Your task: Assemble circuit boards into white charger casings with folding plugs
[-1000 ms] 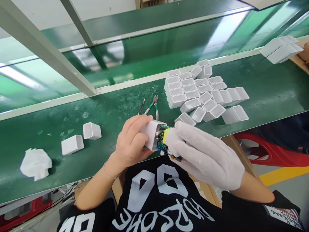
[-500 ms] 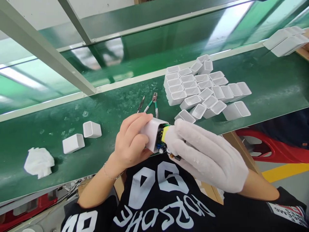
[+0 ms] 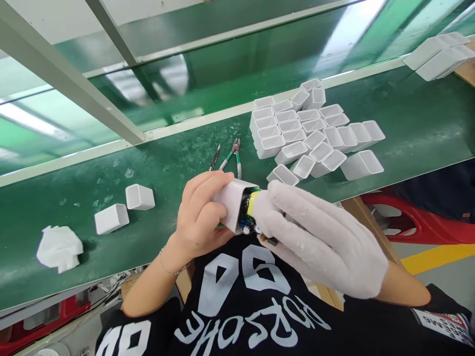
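Observation:
My bare left hand (image 3: 202, 212) is closed around a white plastic housing (image 3: 234, 200), whose open end faces right. In my gloved right hand (image 3: 315, 237) is a circuit board (image 3: 245, 217) with a yellow-wrapped part and small black and silver components. The board's left end sits inside the mouth of the housing; my fingers cover much of the rest. Just beyond my left hand lie diagonal cutters (image 3: 236, 153) with green and grey handles, and tweezers (image 3: 214, 158).
Several open white housings (image 3: 293, 136) stand grouped on the green bench (image 3: 178, 158). Two more housings (image 3: 111, 219) and a crumpled white cloth or glove (image 3: 60, 248) lie at left. Stacked white housings (image 3: 440, 55) are at the far right. A red stool (image 3: 426, 217) stands beyond the bench edge.
The view has shifted slightly, so the bench items sit a little higher and further left. Both hands keep their hold, with the board's left end still in the housing's mouth.

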Action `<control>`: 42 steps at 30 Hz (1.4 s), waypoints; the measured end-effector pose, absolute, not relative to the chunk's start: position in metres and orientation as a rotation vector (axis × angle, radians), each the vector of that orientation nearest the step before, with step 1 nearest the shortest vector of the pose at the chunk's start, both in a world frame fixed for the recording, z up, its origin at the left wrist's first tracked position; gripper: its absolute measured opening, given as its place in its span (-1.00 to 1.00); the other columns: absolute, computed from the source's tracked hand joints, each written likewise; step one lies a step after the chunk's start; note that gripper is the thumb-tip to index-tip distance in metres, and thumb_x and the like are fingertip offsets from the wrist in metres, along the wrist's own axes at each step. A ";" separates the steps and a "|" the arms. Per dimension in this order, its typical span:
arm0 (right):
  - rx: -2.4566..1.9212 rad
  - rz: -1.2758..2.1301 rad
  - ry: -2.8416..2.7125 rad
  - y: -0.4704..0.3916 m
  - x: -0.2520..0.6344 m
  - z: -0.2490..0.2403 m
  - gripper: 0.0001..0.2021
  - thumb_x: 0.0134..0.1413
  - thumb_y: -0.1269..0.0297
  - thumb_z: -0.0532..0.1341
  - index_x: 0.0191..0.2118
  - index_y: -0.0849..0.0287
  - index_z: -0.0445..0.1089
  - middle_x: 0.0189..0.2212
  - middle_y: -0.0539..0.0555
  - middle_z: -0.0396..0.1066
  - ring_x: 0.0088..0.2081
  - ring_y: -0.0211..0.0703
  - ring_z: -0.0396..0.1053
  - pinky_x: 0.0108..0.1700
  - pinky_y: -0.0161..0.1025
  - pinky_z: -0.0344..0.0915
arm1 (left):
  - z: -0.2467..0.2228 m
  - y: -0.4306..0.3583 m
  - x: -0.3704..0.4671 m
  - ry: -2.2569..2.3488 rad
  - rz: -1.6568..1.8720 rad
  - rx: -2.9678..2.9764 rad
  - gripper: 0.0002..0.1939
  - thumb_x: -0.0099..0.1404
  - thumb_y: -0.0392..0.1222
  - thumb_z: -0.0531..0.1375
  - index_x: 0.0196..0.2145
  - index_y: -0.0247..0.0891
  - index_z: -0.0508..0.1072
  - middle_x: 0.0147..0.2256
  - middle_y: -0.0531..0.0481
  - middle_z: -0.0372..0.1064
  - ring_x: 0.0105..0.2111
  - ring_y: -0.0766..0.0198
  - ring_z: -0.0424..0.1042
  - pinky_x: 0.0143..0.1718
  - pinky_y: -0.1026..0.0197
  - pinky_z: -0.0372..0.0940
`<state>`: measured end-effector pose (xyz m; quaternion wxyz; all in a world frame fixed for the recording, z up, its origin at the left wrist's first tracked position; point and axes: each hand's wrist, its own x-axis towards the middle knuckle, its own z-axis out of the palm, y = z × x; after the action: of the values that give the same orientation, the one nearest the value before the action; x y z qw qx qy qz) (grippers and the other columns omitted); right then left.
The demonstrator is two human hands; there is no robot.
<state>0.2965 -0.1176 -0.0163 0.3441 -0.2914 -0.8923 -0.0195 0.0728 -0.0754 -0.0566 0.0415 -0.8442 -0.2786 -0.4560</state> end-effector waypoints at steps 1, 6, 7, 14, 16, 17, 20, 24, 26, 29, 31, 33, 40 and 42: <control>-0.768 -0.059 -2.320 -0.118 0.297 -0.016 -0.71 0.25 0.53 0.18 0.07 0.38 0.39 0.04 0.25 0.45 0.19 -0.04 0.37 0.32 -0.15 0.36 | -0.056 -0.075 0.073 -0.858 -1.404 -2.585 -0.59 0.25 -0.24 0.34 -0.41 -0.17 0.09 -0.04 -0.29 0.47 -0.03 0.00 0.49 -0.17 -0.02 0.51; -0.798 -0.071 -2.333 -0.121 0.296 -0.014 -0.69 0.27 0.51 0.15 0.09 0.37 0.39 0.05 0.23 0.46 0.21 -0.06 0.37 0.33 -0.13 0.37 | -0.056 -0.075 0.075 -0.845 -1.439 -2.566 -0.64 0.31 -0.23 0.28 -0.41 -0.17 0.09 -0.03 -0.27 0.47 -0.02 0.00 0.48 -0.17 -0.03 0.50; -0.803 -0.072 -2.325 -0.122 0.295 -0.014 -0.69 0.26 0.51 0.15 0.10 0.37 0.39 0.07 0.24 0.45 0.22 -0.06 0.36 0.35 -0.13 0.35 | -0.056 -0.075 0.075 -0.857 -1.436 -2.568 -0.64 0.30 -0.23 0.28 -0.41 -0.17 0.09 -0.03 -0.26 0.47 -0.02 0.00 0.48 -0.16 -0.03 0.50; -0.788 -0.139 -2.331 -0.119 0.292 -0.013 -0.71 0.20 0.53 0.20 0.04 0.41 0.42 0.03 0.28 0.49 0.16 0.01 0.42 0.24 -0.16 0.45 | -0.057 -0.075 0.073 -0.873 -1.454 -2.578 -0.56 0.21 -0.25 0.37 -0.41 -0.16 0.09 -0.03 -0.27 0.47 -0.02 -0.02 0.49 -0.17 -0.06 0.51; -0.787 -0.148 -2.343 -0.116 0.291 -0.012 -0.71 0.22 0.52 0.17 0.04 0.41 0.41 0.02 0.28 0.49 0.14 0.02 0.42 0.18 -0.16 0.48 | -0.057 -0.074 0.073 -0.877 -1.440 -2.569 -0.56 0.22 -0.25 0.37 -0.41 -0.15 0.08 -0.04 -0.24 0.48 -0.04 -0.01 0.49 -0.18 -0.06 0.51; -0.790 -0.148 -2.348 -0.115 0.290 -0.012 -0.71 0.23 0.52 0.16 0.05 0.40 0.40 0.01 0.27 0.49 0.13 0.02 0.42 0.15 -0.16 0.49 | -0.057 -0.074 0.072 -0.875 -1.429 -2.569 -0.56 0.22 -0.24 0.36 -0.42 -0.15 0.07 -0.05 -0.23 0.49 -0.04 0.00 0.49 -0.19 -0.06 0.51; -0.796 -0.146 -2.355 -0.113 0.289 -0.010 -0.72 0.24 0.51 0.14 0.04 0.37 0.40 -0.04 0.23 0.49 0.04 -0.02 0.44 0.04 -0.19 0.53 | -0.056 -0.073 0.072 -0.888 -1.416 -2.591 -0.57 0.23 -0.26 0.35 -0.41 -0.15 0.09 -0.04 -0.22 0.49 -0.03 0.01 0.48 -0.18 -0.07 0.51; -0.802 -0.166 -2.359 -0.110 0.287 -0.009 -0.74 0.24 0.51 0.11 0.01 0.33 0.40 -0.11 0.20 0.49 -0.02 -0.03 0.45 0.00 -0.18 0.53 | -0.055 -0.072 0.072 -0.881 -1.444 -2.614 -0.57 0.19 -0.31 0.36 -0.41 -0.15 0.09 -0.05 -0.26 0.48 -0.04 0.01 0.47 -0.18 -0.07 0.52; -0.808 -0.174 -2.357 -0.110 0.286 -0.009 -0.73 0.23 0.51 0.11 0.01 0.33 0.40 -0.12 0.20 0.49 -0.02 -0.02 0.45 -0.01 -0.19 0.52 | -0.056 -0.072 0.072 -0.891 -1.444 -2.617 -0.56 0.18 -0.30 0.37 -0.41 -0.15 0.09 -0.05 -0.23 0.47 -0.04 0.02 0.47 -0.19 -0.07 0.52; -0.825 -0.172 -2.353 -0.111 0.286 -0.008 -0.72 0.19 0.53 0.14 0.01 0.34 0.41 -0.10 0.22 0.50 0.03 0.00 0.45 -0.03 -0.20 0.52 | -0.057 -0.072 0.072 -0.924 -1.459 -2.614 -0.55 0.20 -0.29 0.36 -0.41 -0.14 0.07 -0.04 -0.18 0.47 -0.02 0.05 0.46 -0.18 -0.05 0.53; -0.840 -0.156 -2.351 -0.112 0.285 -0.007 -0.70 0.16 0.53 0.16 0.01 0.32 0.41 -0.05 0.22 0.51 0.08 -0.01 0.44 -0.02 -0.21 0.53 | -0.058 -0.072 0.073 -0.946 -1.474 -2.622 -0.56 0.21 -0.28 0.35 -0.41 -0.14 0.07 -0.02 -0.16 0.47 -0.01 0.05 0.46 -0.19 -0.06 0.53; -0.875 -0.136 -2.347 -0.112 0.285 -0.005 -0.69 0.15 0.52 0.18 0.02 0.29 0.41 -0.02 0.20 0.52 0.06 -0.05 0.45 -0.01 -0.23 0.54 | -0.058 -0.074 0.073 -0.985 -1.490 -2.632 -0.57 0.22 -0.28 0.34 -0.41 -0.14 0.07 -0.01 -0.15 0.47 -0.01 0.05 0.46 -0.20 -0.07 0.53; -0.885 -0.072 -2.336 -0.115 0.283 -0.005 -0.67 0.13 0.54 0.21 0.03 0.31 0.42 0.02 0.20 0.50 0.09 -0.08 0.44 0.09 -0.28 0.50 | -0.060 -0.076 0.074 -1.027 -1.528 -2.645 -0.56 0.21 -0.29 0.37 -0.42 -0.14 0.08 0.00 -0.20 0.45 0.00 0.01 0.46 -0.15 -0.12 0.54; -0.916 -0.062 -2.324 -0.118 0.283 -0.006 -0.68 0.14 0.53 0.24 0.04 0.32 0.42 0.04 0.20 0.50 0.13 -0.07 0.43 0.10 -0.28 0.50 | -0.061 -0.075 0.074 -1.028 -1.530 -2.638 -0.56 0.20 -0.30 0.37 -0.42 -0.14 0.08 0.00 -0.18 0.45 0.00 0.01 0.46 -0.16 -0.12 0.54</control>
<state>0.2828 -0.1182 -0.0059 0.3161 -0.3478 -0.8823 -0.0234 0.0739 -0.0753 -0.0608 -0.0381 -0.8191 -0.3191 -0.4751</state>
